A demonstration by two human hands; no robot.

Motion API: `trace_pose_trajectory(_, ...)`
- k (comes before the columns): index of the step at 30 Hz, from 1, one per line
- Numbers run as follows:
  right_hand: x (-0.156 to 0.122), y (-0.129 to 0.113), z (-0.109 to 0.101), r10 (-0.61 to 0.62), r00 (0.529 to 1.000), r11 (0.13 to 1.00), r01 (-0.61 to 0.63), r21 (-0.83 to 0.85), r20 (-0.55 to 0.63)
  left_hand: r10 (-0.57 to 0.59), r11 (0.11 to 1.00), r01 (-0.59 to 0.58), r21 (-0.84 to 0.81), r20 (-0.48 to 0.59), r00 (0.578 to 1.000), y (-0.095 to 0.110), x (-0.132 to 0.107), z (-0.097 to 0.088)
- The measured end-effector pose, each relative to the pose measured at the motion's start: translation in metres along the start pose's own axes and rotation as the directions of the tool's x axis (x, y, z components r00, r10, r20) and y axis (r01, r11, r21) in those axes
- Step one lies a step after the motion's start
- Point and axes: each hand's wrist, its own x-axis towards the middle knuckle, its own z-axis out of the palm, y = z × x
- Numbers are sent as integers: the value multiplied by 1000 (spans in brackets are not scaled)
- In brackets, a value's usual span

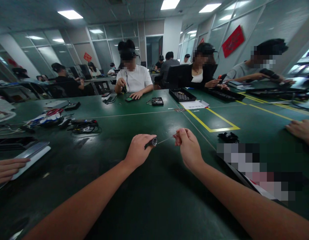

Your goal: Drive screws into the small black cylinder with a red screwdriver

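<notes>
Green table (154, 206) lies under both hands. At the far left, another person's hand (7, 168) rests by a flat white pad (32, 154). The left hand (138, 151) is curled round a small black tool (151, 143), held just above the table. A thin wire (165, 139) runs from the tool to the right hand (189, 148), which pinches its end.
</notes>
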Motion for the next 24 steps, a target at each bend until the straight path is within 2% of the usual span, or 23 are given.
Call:
trace_pose_trajectory(3, 2, 4, 0, 5, 1000, 1000, -6, -22, -27, -51, 998, 50, 32, 18, 999, -3, 1, 0)
trace_pose_trajectory(12, -8, -1, 1, -139, 986, 981, 149, -123, 89, -75, 997, 74, 18, 35, 997, -3, 0, 2)
trace_pose_trajectory(18, -12, -6, 2, -182, 965, 951, 221, -214, 190, -65, 998, 65, 10, 23, 998, -1, 0, 1)
trace_pose_trajectory(24, -12, -7, 1, -194, 959, 942, 241, -234, 206, -69, 998, 69, 10, -18, 997, -2, 1, 1)
